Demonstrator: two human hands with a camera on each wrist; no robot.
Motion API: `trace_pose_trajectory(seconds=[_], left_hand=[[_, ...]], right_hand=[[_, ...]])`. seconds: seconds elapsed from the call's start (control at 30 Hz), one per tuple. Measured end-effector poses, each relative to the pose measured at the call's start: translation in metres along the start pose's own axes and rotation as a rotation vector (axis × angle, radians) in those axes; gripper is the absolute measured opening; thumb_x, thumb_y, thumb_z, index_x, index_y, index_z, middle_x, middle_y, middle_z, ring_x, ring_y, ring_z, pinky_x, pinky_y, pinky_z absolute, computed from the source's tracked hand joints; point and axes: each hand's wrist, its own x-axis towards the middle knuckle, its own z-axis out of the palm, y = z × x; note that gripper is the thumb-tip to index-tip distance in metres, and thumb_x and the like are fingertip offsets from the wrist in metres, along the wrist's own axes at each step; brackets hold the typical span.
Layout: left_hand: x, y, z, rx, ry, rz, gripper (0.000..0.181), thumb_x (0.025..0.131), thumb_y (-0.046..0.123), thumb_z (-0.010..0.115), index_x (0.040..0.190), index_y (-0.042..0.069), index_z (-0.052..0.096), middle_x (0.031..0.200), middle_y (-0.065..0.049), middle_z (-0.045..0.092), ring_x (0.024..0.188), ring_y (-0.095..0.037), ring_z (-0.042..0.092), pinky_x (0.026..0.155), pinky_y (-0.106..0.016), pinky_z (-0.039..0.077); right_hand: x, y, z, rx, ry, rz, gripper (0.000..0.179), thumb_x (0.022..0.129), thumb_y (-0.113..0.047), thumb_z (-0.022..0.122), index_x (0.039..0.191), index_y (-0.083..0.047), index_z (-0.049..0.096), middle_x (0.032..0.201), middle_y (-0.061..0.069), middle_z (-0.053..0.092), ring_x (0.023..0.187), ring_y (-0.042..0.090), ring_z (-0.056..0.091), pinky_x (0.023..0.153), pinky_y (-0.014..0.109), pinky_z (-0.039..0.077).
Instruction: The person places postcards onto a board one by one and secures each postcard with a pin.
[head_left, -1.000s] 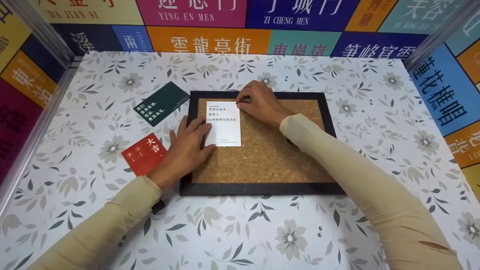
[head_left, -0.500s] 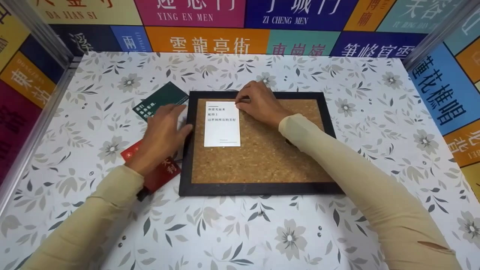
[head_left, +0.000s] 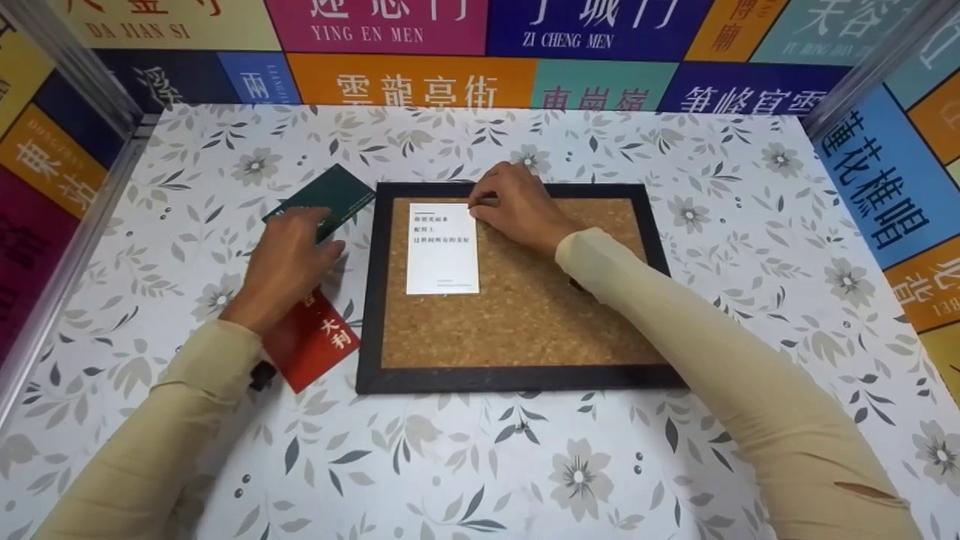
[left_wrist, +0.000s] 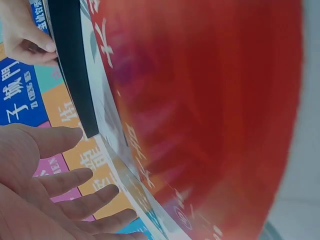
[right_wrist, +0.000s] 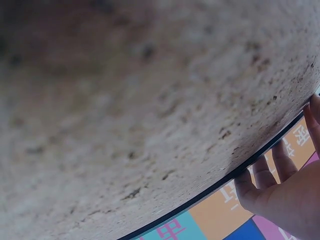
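Note:
A white card with printed lines lies on a black-framed cork board. At its top right corner my right hand pinches with thumb and forefinger a tiny pin-like thing, mostly hidden by the fingertips. My left hand is left of the board, above the table. Its fingers reach over a dark green card; whether they touch it I cannot tell. Below that wrist lies a red card, partly covered. The fingers are spread and hold nothing in the left wrist view.
A white tablecloth with a flower and leaf pattern covers the table. Colourful panels with large characters stand behind it and at both sides.
My left hand has let go of the white card and moved left off the board, over the green and red cards. The right hand stays at the white card's corner.

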Motion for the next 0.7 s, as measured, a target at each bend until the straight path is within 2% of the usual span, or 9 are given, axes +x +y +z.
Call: trace_pose_trajectory(seconds=[0.27, 0.47, 0.7], left_hand=[[0.01, -0.016, -0.006, 0.032, -0.057, -0.143, 0.077, 0.101, 0.019, 0.076, 0.166, -0.004, 0.041, 0.167, -0.035, 0.037, 0.147, -0.053, 0.037, 0.117, -0.071, 0.044], [0.016, -0.033, -0.013, 0.047, -0.044, -0.16, 0.079, 0.1, 0.021, 0.077, 0.164, -0.007, 0.042, 0.163, -0.041, 0.035, 0.141, -0.058, 0.04, 0.112, -0.076, 0.045], [0.019, -0.043, -0.017, 0.047, -0.06, -0.181, 0.082, 0.099, 0.022, 0.079, 0.165, -0.008, 0.039, 0.155, -0.04, 0.042, 0.139, -0.057, 0.039, 0.113, -0.078, 0.043]], right_hand=[[0.001, -0.001, 0.0, -0.001, -0.004, 0.004, 0.017, 0.107, -0.021, 0.075, 0.113, -0.01, 0.086, 0.123, 0.01, 0.07, 0.12, 0.03, 0.058, 0.111, 0.047, 0.044], [0.001, 0.0, 0.0, -0.002, 0.005, -0.013, 0.016, 0.106, -0.02, 0.076, 0.112, -0.01, 0.086, 0.122, 0.01, 0.072, 0.12, 0.03, 0.06, 0.111, 0.047, 0.044], [0.0, 0.0, 0.0, -0.003, 0.01, -0.006, 0.015, 0.106, -0.02, 0.077, 0.112, -0.009, 0.086, 0.122, 0.01, 0.071, 0.119, 0.03, 0.06, 0.109, 0.047, 0.045]])
